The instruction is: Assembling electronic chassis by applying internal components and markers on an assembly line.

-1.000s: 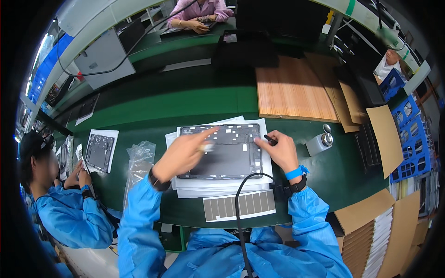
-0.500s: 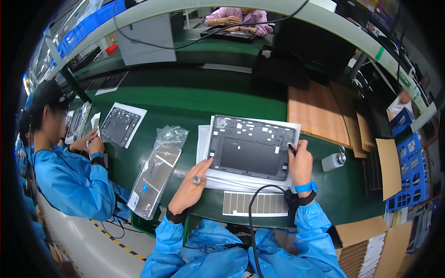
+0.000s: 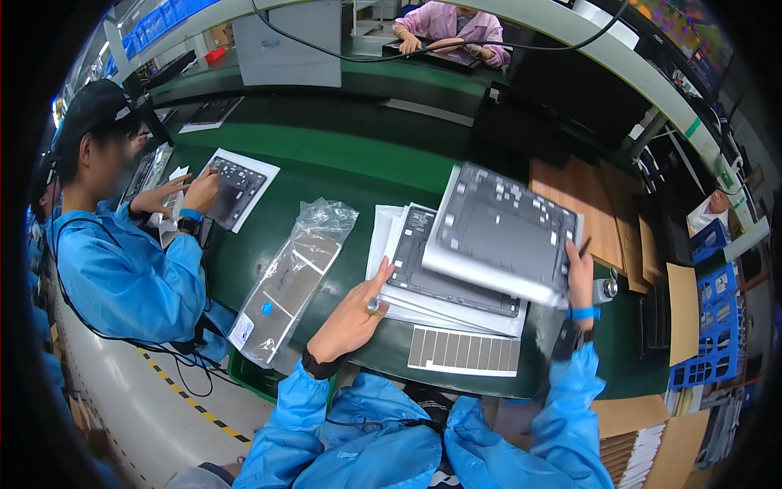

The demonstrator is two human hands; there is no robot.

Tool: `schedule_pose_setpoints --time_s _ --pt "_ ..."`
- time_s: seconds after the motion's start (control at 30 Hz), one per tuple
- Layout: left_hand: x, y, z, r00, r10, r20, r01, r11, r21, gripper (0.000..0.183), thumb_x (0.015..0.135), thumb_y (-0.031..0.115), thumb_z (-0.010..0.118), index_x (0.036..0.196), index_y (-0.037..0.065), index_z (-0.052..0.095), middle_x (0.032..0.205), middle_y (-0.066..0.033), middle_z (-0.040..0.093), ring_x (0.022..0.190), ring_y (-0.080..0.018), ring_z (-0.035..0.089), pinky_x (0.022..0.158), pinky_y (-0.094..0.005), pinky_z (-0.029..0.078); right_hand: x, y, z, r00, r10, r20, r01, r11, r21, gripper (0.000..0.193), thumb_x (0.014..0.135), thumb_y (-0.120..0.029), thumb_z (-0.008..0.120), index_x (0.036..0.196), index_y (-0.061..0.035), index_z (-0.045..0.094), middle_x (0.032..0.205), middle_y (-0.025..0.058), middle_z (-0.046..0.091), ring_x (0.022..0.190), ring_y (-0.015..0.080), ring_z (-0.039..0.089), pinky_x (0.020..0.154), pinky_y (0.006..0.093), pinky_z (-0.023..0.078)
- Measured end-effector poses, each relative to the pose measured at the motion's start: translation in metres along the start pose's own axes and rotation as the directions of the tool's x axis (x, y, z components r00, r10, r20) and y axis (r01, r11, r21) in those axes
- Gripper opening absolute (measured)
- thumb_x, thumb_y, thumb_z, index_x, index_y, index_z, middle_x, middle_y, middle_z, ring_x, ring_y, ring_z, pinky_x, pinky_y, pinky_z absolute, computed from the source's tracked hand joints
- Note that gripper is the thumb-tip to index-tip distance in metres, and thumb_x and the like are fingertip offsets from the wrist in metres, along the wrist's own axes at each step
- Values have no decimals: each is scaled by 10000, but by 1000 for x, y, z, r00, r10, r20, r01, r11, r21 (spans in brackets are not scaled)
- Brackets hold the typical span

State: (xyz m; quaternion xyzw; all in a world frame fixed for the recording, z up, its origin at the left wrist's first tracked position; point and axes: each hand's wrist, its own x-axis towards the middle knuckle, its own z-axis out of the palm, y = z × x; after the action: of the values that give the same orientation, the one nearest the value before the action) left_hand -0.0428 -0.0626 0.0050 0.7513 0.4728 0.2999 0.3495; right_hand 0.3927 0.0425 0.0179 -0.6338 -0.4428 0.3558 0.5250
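My right hand [image 3: 580,277] grips a dark tablet back cover [image 3: 505,224] by its right edge, with a white sheet [image 3: 481,269] under it. The cover is tilted and raised over a second dark tablet back cover [image 3: 456,285], which lies on a stack of white sheets [image 3: 383,232]. A thin dark stick-like tool [image 3: 585,247] sticks out from my right hand; its kind cannot be made out. My left hand [image 3: 350,322], with a ring on a finger, is open, fingers stretched against the lower cover's left edge. In front of the stack lies a sheet of grey rectangular stickers [image 3: 463,350].
A clear plastic bag with grey sheets [image 3: 285,285] lies left of the stack. A co-worker [image 3: 134,236] handles another cover [image 3: 236,191] further left. A pump bottle [image 3: 604,287] stands behind my right hand, near wooden boards [image 3: 562,196]. Open cardboard boxes [image 3: 643,440] are at lower right.
My right hand has lifted the upper cover and its white sheet up and to the right, uncovering another cover. My left hand stays by the left edge. The co-worker's hand has moved onto their cover.
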Motion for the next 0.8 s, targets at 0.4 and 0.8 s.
schedule_pose_setpoints --time_s 0.4,0.8 --pt "-22 3 1 945 -136 -299 99 986 -135 189 979 153 503 871 2 538 686 -137 590 633 -333 588 612 -383 436 215 15 170 988 -16 152 80 901 -426 495 964 -400 579 968 87 671 812 188 704 660 289 686 615 443 527" --pt "-1 38 -1 959 276 -64 -217 860 462 257 733 130 732 945 57 604 850 -93 583 771 -279 622 621 -383 480 -54 -70 22 991 -135 7 135 979 -151 370 1034 -309 508 810 -32 609 654 6 545 566 66 540 529 243 431"
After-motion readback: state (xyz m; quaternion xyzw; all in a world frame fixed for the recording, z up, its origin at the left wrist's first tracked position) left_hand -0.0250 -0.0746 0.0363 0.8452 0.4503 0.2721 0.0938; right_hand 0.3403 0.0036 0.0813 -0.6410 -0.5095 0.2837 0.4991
